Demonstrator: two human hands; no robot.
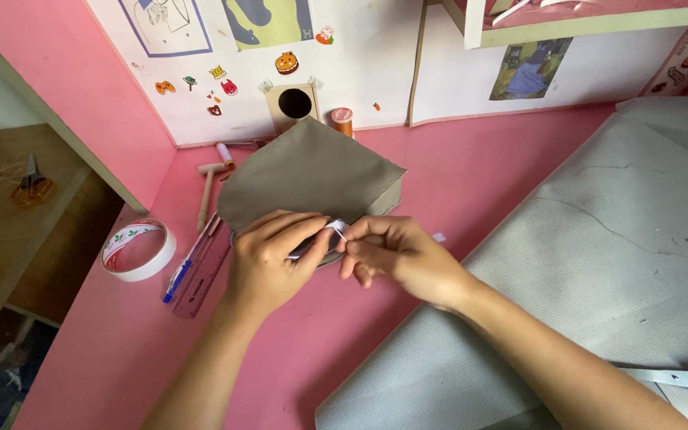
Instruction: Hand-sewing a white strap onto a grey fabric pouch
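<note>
A folded piece of grey-green fabric (308,171) lies on the pink table (471,167) in front of me. My left hand (268,259) rests on its near edge, fingers pressed down on a small white strip (336,231). My right hand (396,255) pinches the end of that white strip between thumb and forefinger, right next to my left fingertips. The near edge of the fabric is hidden under both hands.
A roll of white tape (138,249), a blue pen (181,275) and a pink ruler (205,271) lie to the left. A small wooden mallet (205,191) and an orange thread spool (343,121) sit further back. Grey mesh material (599,239) covers the right, with scissors (678,378) on it.
</note>
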